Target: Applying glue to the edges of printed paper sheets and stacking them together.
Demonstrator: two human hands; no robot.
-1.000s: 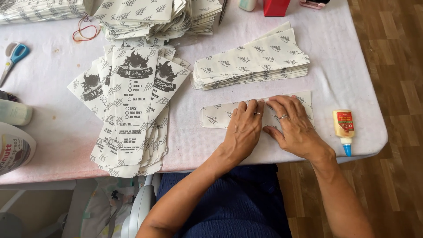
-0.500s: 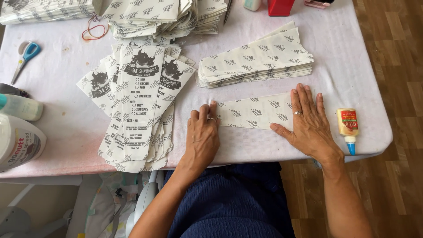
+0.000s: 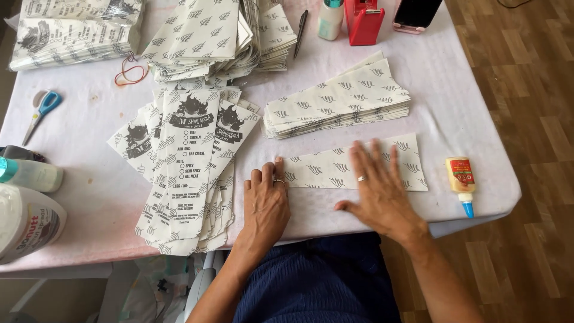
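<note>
Head camera is looking down on a counter (image 3: 95, 197) under a pale cloth, where both hands are lying flat and open, gripping nothing. Left hand (image 3: 266, 206) is resting palm down with its fingertips just touching the left end of a long patterned paper sleeve (image 3: 335, 167), while right hand (image 3: 378, 191) is pressing with spread fingers across the middle of the same sleeve, a ring showing on one finger. That sleeve is lying flat near the front edge of the counter, running left to right and tilting slightly upward toward the right. Just behind it a neat stack of matching sleeves (image 3: 338, 101) is sitting, apart from the flat one. Left of the hands a fanned pile of printed bags (image 3: 191, 167) is spreading toward the front edge, and more paper stacks (image 3: 209, 36) are piling up at the back. A small glue bottle (image 3: 461, 182) with a blue tip is lying on its side just right of the sleeve, not touching it. Scissors (image 3: 40, 110) with blue handles are lying at the far left, near a rubber band (image 3: 131, 70). A red object (image 3: 365, 21) at the back edge is possibly a tape dispenser, though it is partly cropped.
</note>
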